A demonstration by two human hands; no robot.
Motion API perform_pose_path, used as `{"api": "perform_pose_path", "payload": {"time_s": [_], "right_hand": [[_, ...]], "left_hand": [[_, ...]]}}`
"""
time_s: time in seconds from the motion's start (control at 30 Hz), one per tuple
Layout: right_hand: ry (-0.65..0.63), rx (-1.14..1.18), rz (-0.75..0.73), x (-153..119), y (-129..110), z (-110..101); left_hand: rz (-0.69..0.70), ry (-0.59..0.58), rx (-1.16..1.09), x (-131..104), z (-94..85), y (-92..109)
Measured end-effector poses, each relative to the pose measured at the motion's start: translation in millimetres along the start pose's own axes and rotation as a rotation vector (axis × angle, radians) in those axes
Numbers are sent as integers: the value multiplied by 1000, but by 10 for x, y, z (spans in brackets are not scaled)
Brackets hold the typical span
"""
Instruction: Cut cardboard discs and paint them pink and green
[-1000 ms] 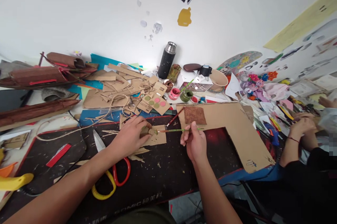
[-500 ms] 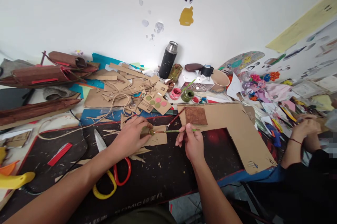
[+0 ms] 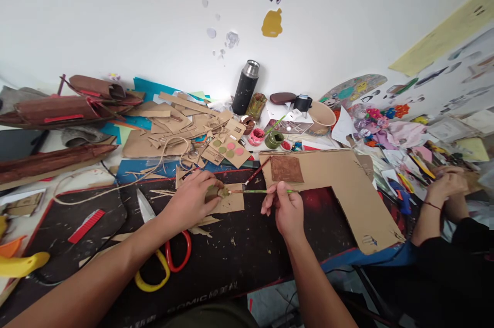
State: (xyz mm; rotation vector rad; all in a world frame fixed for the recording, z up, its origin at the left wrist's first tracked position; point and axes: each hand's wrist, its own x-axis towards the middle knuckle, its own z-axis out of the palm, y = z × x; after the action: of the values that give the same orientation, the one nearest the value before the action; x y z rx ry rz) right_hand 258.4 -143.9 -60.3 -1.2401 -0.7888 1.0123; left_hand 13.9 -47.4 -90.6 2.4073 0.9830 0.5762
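My left hand (image 3: 197,194) is closed, its thumb and fingers pinching a small green-painted piece (image 3: 223,192) whose full shape is hidden by the fingers. Beneath it lies a flat cardboard rectangle (image 3: 235,204). My right hand (image 3: 287,210) grips a thin paintbrush (image 3: 254,192), held nearly level, with its tip close to or touching the green piece. A second brush (image 3: 258,171) rests at a slant behind. Further back, a card with green and pink dots (image 3: 228,150) lies near open paint jars, one pink (image 3: 256,137) and one green (image 3: 275,139).
Large scissors (image 3: 162,251) lie beside my left forearm. An L-shaped cardboard sheet (image 3: 339,179) carries a brown-painted square (image 3: 287,169). Cardboard scraps (image 3: 177,117), a black flask (image 3: 246,89) and brown boat models (image 3: 57,109) stand behind. Another person's hands (image 3: 447,186) are at the right.
My right hand and the paintbrush have shifted slightly to the right. The left hand keeps its hold, and a little more of the green piece shows at the fingertips.
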Motion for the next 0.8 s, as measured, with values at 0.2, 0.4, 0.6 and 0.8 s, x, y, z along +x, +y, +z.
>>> {"api": "perform_pose_path", "payload": {"time_s": [0.2, 0.4, 0.6, 0.8], "right_hand": [[-35, -118, -14, -10, -23, 84], [8, -94, -27, 5, -56, 25], [-34, -128, 2, -9, -43, 75], [64, -102, -30, 37, 4, 31]], "left_hand": [[2, -7, 3, -2, 3, 2], [-3, -7, 8, 0, 1, 7], [-6, 4, -12, 2, 8, 3], [-12, -3, -8, 2, 18, -8]]}}
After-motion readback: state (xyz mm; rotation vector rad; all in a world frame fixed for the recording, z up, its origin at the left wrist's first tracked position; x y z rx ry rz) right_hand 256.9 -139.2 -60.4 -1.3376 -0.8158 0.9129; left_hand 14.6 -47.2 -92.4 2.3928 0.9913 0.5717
